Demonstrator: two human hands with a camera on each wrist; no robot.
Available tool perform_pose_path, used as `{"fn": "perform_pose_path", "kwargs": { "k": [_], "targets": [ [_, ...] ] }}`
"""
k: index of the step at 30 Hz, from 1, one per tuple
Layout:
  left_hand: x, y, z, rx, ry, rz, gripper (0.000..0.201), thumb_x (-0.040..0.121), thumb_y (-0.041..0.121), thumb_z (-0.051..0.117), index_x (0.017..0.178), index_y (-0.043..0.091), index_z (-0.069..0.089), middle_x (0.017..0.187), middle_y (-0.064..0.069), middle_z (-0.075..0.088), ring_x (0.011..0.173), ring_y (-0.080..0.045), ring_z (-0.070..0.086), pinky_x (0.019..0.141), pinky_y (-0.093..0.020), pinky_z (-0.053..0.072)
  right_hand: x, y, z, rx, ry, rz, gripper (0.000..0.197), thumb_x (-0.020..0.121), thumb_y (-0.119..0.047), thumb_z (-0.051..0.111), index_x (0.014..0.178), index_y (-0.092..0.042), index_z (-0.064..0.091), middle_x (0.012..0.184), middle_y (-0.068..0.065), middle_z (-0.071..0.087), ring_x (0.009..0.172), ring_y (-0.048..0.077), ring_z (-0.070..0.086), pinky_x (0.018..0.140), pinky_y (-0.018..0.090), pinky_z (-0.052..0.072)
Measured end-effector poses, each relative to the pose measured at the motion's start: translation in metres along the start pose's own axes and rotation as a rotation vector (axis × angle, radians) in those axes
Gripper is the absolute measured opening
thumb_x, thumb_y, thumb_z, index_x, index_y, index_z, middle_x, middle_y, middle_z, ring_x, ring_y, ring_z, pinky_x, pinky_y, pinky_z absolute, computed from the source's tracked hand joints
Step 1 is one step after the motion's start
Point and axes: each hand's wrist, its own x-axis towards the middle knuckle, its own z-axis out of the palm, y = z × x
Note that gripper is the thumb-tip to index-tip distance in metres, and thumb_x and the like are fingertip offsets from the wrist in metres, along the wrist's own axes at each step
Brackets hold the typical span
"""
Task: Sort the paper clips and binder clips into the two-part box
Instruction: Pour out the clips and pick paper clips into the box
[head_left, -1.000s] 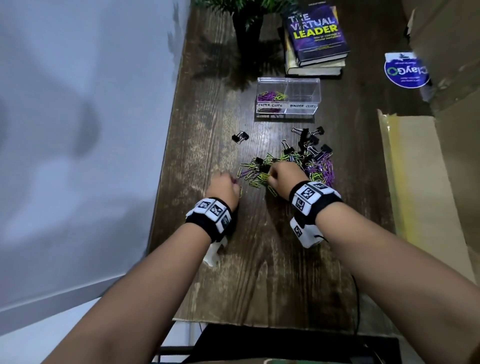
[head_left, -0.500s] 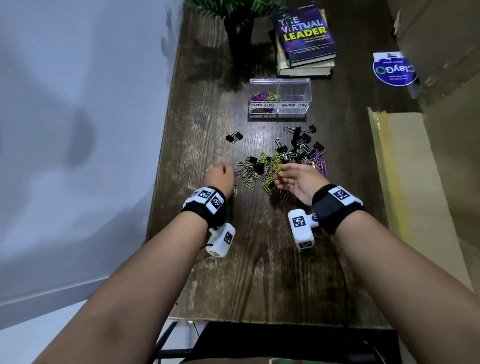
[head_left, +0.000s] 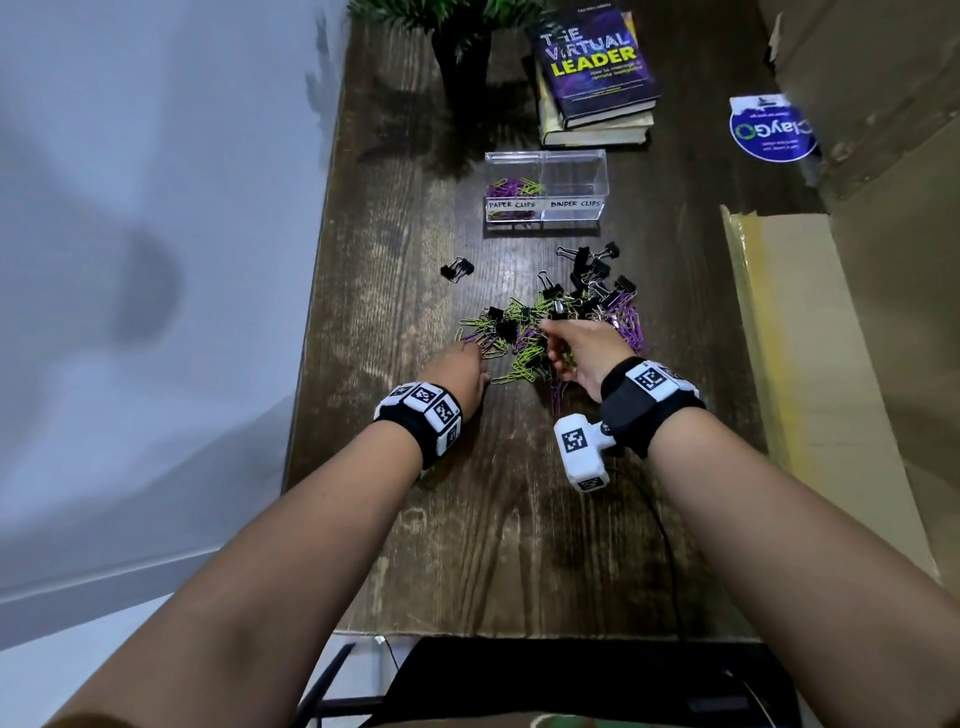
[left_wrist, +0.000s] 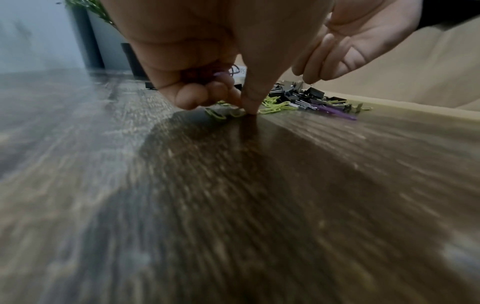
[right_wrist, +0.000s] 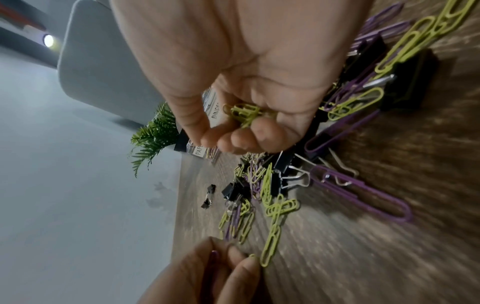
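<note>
**Both hands in the clip pile, each with paper clips gathered in its fingers**

Against the frame half a second back, the left hand (head_left: 457, 371) has gone forward from the bare wood at the near-left edge of the pile (head_left: 550, 325) and now has its fingers among the outermost paper clips. The right hand (head_left: 582, 351) is in much the same spot, turned palm-left, its wrist a little farther to the right. The box (head_left: 545, 187) and the stray binder clip (head_left: 457, 270) lie as they did.

Left hand: knuckles up, wrist low over the table (head_left: 415, 545). In the left wrist view its fingers curl around purple clips (left_wrist: 221, 75), with one fingertip (left_wrist: 250, 108) pressed to the wood beside a green clip.

Right hand: raised on its edge over the middle of the pile, fingers curled into the palm and closed around a bunch of green clips (right_wrist: 244, 113), thumb across the top.

The pile of green and purple paper clips mixed with black binder clips lies mid-table, between the hands and the box. The box stands farther back; its left part, labelled PAPER CLIPS, has purple and green clips in it. The right part is labelled BINDER CLIPS. Behind it are books (head_left: 597, 67) and a plant (head_left: 462, 47).
</note>
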Motion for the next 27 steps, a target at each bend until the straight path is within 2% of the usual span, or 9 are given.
{"fn": "perform_pose_path", "kwargs": {
  "k": [2, 4, 8, 12, 15, 17, 20, 24, 27],
  "targets": [
    [-0.002, 0.002, 0.0, 0.022, -0.024, -0.014, 0.026, 0.095, 0.023, 0.047, 0.111, 0.003, 0.049, 0.113, -0.017, 0.054, 0.102, -0.032, 0.054, 0.085, -0.039, 0.044, 0.004, 0.001, -0.003, -0.222, 0.039, -0.057, 0.029, 0.085, -0.035, 0.066, 0.064, -0.017, 0.055, 0.059, 0.0, 0.05, 0.051, 0.015, 0.042, 0.05, 0.025, 0.034],
    [-0.004, 0.004, 0.0, -0.034, -0.041, -0.037, 0.026, 0.094, 0.021, 0.046, 0.111, 0.001, 0.048, 0.109, -0.018, 0.055, 0.098, -0.033, 0.054, 0.083, -0.039, 0.044, 0.005, 0.002, -0.002, -0.542, 0.059, -0.154, 0.023, 0.081, -0.037, 0.07, 0.074, -0.016, 0.062, 0.07, -0.004, 0.058, 0.061, 0.014, 0.051, 0.059, 0.026, 0.04],
    [-0.014, 0.005, -0.005, -0.38, 0.074, -0.222, 0.016, 0.094, 0.013, 0.046, 0.107, 0.004, 0.046, 0.089, -0.007, 0.053, 0.08, -0.024, 0.051, 0.071, -0.03, 0.039, 0.002, 0.007, 0.017, -0.975, -0.015, -0.314, 0.019, 0.081, -0.028, 0.072, 0.094, -0.02, 0.061, 0.089, -0.003, 0.061, 0.071, 0.012, 0.054, 0.061, 0.025, 0.042],
    [-0.022, -0.005, -0.009, -0.583, 0.219, -0.395, 0.014, 0.094, 0.006, 0.043, 0.106, 0.005, 0.049, 0.094, -0.005, 0.055, 0.082, -0.02, 0.05, 0.075, -0.026, 0.038, 0.005, 0.011, 0.033, -1.221, -0.121, -0.39, 0.018, 0.086, -0.023, 0.066, 0.103, -0.017, 0.061, 0.101, 0.006, 0.066, 0.089, 0.025, 0.062, 0.07, 0.03, 0.047],
    [-0.022, -0.016, -0.008, -0.625, 0.211, -0.462, 0.012, 0.095, 0.006, 0.039, 0.1, 0.011, 0.049, 0.098, -0.006, 0.059, 0.085, -0.02, 0.054, 0.08, -0.03, 0.043, 0.009, 0.011, 0.037, -1.272, -0.169, -0.395, 0.013, 0.088, -0.021, 0.063, 0.097, -0.012, 0.061, 0.101, 0.008, 0.066, 0.095, 0.028, 0.061, 0.079, 0.035, 0.05],
    [-0.02, -0.02, -0.008, -0.546, 0.166, -0.467, 0.013, 0.096, 0.009, 0.038, 0.097, 0.01, 0.05, 0.1, -0.01, 0.063, 0.088, -0.026, 0.059, 0.08, -0.033, 0.045, 0.011, 0.012, 0.039, -1.269, -0.19, -0.359, 0.012, 0.09, -0.02, 0.057, 0.096, -0.009, 0.06, 0.098, 0.01, 0.065, 0.094, 0.028, 0.061, 0.082, 0.038, 0.051],
    [-0.015, -0.015, -0.009, -0.386, 0.088, -0.457, 0.023, 0.099, 0.017, 0.037, 0.107, 0.003, 0.053, 0.098, -0.012, 0.062, 0.086, -0.028, 0.058, 0.071, -0.032, 0.041, 0.01, 0.008, 0.035, -1.136, -0.139, -0.343, 0.017, 0.093, -0.019, 0.049, 0.092, -0.005, 0.059, 0.084, 0.008, 0.062, 0.082, 0.025, 0.06, 0.073, 0.035, 0.049],
    [-0.01, -0.005, -0.009, -0.278, 0.023, -0.457, 0.027, 0.097, 0.029, 0.047, 0.108, 0.004, 0.051, 0.096, -0.011, 0.06, 0.087, -0.031, 0.06, 0.069, -0.033, 0.043, 0.012, -0.001, 0.016, -0.718, -0.06, -0.233, 0.017, 0.09, -0.019, 0.055, 0.075, -0.011, 0.056, 0.069, 0.003, 0.056, 0.061, 0.017, 0.05, 0.059, 0.028, 0.043],
    [-0.006, 0.001, -0.007, -0.246, 0.001, -0.465, 0.034, 0.091, 0.034, 0.058, 0.109, 0.005, 0.051, 0.1, -0.013, 0.065, 0.091, -0.032, 0.064, 0.073, -0.037, 0.05, 0.016, -0.003, 0.005, -0.245, -0.051, -0.111, 0.013, 0.087, -0.002, 0.055, 0.079, -0.012, 0.061, 0.068, 0.006, 0.062, 0.056, 0.019, 0.051, 0.053, 0.03, 0.043]
  ]
}}
